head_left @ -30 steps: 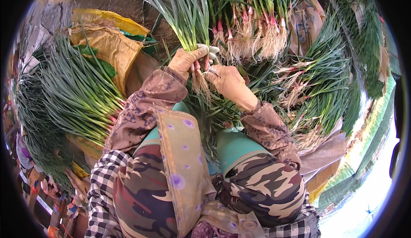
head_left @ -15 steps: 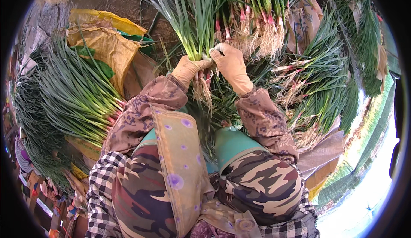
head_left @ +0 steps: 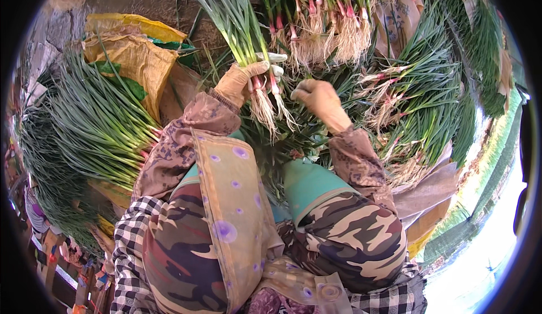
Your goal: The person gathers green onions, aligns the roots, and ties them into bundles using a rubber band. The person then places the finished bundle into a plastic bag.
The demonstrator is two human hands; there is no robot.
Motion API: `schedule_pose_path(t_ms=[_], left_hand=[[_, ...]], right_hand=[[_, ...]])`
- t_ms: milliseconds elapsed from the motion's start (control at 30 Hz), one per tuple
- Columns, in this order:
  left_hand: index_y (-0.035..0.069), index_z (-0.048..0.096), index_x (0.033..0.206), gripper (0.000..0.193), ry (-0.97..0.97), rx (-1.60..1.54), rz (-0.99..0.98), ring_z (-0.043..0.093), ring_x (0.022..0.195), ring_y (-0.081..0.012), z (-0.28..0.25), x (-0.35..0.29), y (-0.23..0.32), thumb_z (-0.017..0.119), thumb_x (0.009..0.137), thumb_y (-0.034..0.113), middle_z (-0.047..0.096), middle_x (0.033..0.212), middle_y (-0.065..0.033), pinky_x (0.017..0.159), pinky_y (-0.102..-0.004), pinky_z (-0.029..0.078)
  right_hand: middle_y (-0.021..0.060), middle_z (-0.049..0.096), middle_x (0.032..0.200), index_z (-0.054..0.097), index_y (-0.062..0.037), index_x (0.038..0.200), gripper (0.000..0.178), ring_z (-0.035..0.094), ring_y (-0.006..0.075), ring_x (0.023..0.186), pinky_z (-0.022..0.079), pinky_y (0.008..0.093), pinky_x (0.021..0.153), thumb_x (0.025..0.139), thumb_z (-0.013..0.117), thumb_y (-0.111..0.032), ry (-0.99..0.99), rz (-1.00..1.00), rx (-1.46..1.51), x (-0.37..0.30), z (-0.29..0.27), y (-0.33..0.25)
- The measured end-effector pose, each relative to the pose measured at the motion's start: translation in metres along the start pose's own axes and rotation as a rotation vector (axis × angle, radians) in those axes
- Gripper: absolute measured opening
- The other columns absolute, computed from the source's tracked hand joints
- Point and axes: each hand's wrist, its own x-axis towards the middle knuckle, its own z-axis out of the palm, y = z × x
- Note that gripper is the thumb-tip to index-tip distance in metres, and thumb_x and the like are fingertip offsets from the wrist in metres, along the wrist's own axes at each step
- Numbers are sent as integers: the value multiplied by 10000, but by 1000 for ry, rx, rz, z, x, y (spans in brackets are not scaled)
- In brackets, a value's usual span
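Observation:
In my left hand [head_left: 237,83], wearing a tan glove with pale fingertips, is a small bunch of spring onions [head_left: 239,34]. The fingers wrap round the stalks just above the pinkish bulbs; pale roots hang below and green leaves point up and away. My right hand [head_left: 322,101], gloved too, is apart from the bunch, to its right. Its fingers are pressed together over a heap of loose green leaves [head_left: 307,130]; what they pinch, if anything, is not clear. Just beyond, more spring onions [head_left: 344,14] lie with their roots toward me.
A large pile of spring onions [head_left: 104,122] lies at left beside a yellow woven sack [head_left: 135,60]. Another pile [head_left: 423,99] spreads at right, roots facing inward. My camouflage-covered knees [head_left: 350,235] and a spotted apron [head_left: 231,201] fill the near side.
My right hand has come away from the bunch, moving right and toward me. My left hand has shifted slightly left with the spring onions, whose roots now show more.

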Motion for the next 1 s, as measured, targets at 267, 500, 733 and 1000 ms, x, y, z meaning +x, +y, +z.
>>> schedule_pose_path(t_ms=[267, 500, 733, 1000], left_hand=[[-47, 442, 1289, 513, -80, -19, -121, 385, 461, -40, 15, -8, 13, 547, 929, 303, 437, 608, 41, 442, -201, 353], [-30, 459, 1291, 456, 57, 74, 188, 494, 497, -67, 68, 12, 79, 570, 912, 199, 573, 740, -28, 451, -189, 469], [-47, 543, 1206, 386, 19, 71, 119, 630, 713, -95, 49, 58, 50, 604, 899, 179, 663, 905, -59, 627, -218, 545], [-19, 659, 974, 273, 165, 294, 33, 596, 525, -95, 49, 50, 34, 687, 845, 220, 684, 780, -91, 461, -207, 471]], right_hand=[[3, 655, 844, 676, -98, 1073, 214, 504, 42, 584, 425, 191, 555, 890, 573, -56, 346, -191, 286, -13, -67, -12], [140, 640, 1039, 640, -108, 1092, 370, 628, 285, 937, 497, 360, 791, 777, 717, -285, 1010, -336, -260, 36, -116, -18], [110, 651, 990, 662, -89, 1041, 313, 637, 260, 853, 504, 347, 733, 784, 710, -260, 1134, -410, -353, 50, -111, -14], [53, 606, 928, 608, -122, 1022, 319, 604, 207, 684, 488, 329, 598, 798, 656, -343, 788, -600, -312, -12, -30, -46]])
